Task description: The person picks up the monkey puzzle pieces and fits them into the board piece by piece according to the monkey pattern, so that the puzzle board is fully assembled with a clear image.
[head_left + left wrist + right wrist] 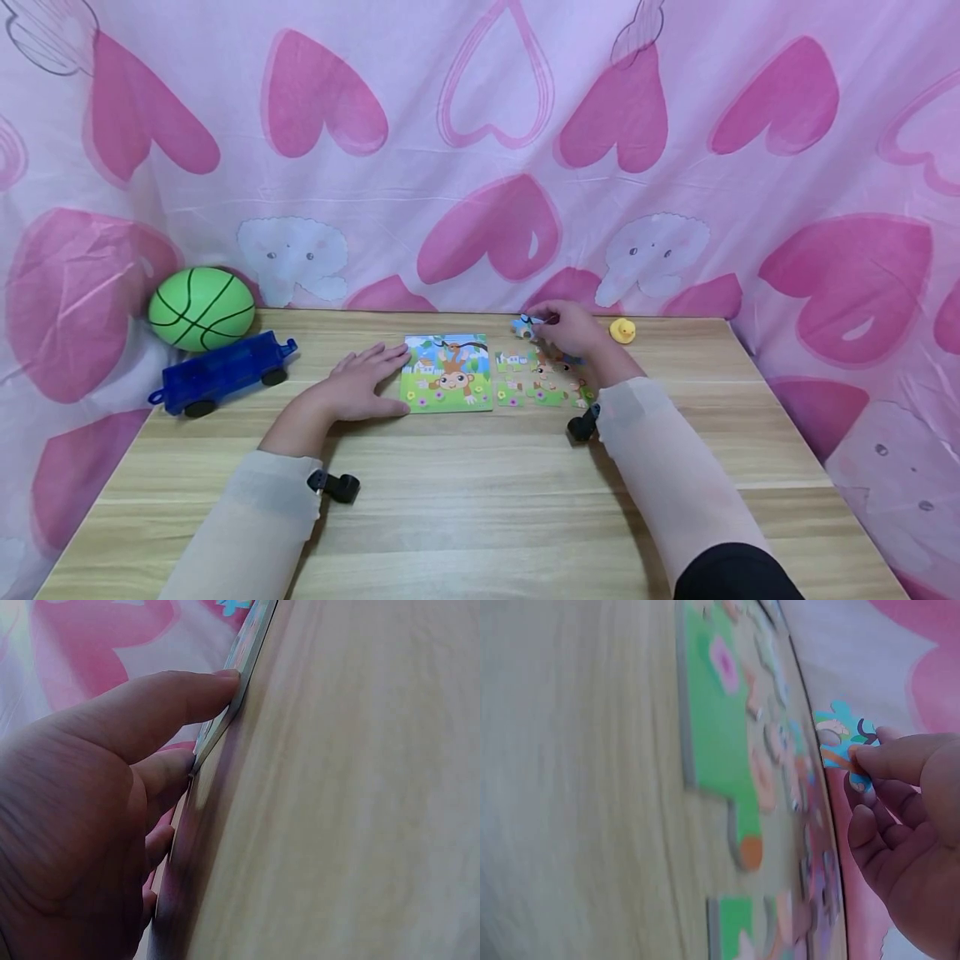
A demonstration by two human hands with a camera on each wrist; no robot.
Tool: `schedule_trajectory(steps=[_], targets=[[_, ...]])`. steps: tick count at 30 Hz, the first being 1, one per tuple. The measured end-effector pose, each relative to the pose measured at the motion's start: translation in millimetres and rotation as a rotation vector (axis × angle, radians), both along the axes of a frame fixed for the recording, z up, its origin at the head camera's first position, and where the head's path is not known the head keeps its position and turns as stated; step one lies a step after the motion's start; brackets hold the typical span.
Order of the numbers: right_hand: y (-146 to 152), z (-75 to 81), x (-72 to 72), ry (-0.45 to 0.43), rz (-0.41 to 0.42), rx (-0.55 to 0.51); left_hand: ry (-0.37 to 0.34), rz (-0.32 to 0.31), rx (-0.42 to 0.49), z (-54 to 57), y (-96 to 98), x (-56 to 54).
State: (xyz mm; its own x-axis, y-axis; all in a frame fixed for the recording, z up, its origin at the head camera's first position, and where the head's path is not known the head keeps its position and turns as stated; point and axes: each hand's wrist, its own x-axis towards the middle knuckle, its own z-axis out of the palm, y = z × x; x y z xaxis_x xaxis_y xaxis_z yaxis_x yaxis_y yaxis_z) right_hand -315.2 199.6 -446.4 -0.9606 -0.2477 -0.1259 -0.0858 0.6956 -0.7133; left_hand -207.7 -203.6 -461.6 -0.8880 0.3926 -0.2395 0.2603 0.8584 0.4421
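Observation:
My left hand (365,383) rests at the left edge of a square monkey picture board (447,400). Its fingers are spread and fairly straight, and the left wrist view shows the thumb (184,694) touching the board's rim. Beyond the loose puzzle pieces (512,393), my right hand (573,331) pinches a blue puzzle piece (838,729) between thumb and forefinger, raised off the table. That piece carries bits of orange and a dark curved line. The loose pieces lie in a rough block right of the board, partly hidden by the right hand and wrist.
A yellow rubber duck (622,331) sits right of the right hand, near the table's back edge. At the far left are a green ball (201,308) and a blue toy wagon (225,373). Behind the wooden table (465,500) hangs a pink heart-patterned curtain (487,225).

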Motion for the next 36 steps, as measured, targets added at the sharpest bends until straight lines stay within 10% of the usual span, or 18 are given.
schedule_trajectory(steps=[36], targets=[[-116.1,-1.6,25.7,-0.069,0.184,-0.145,-0.007,0.0,0.013,-0.2,-0.4,-1.5]])
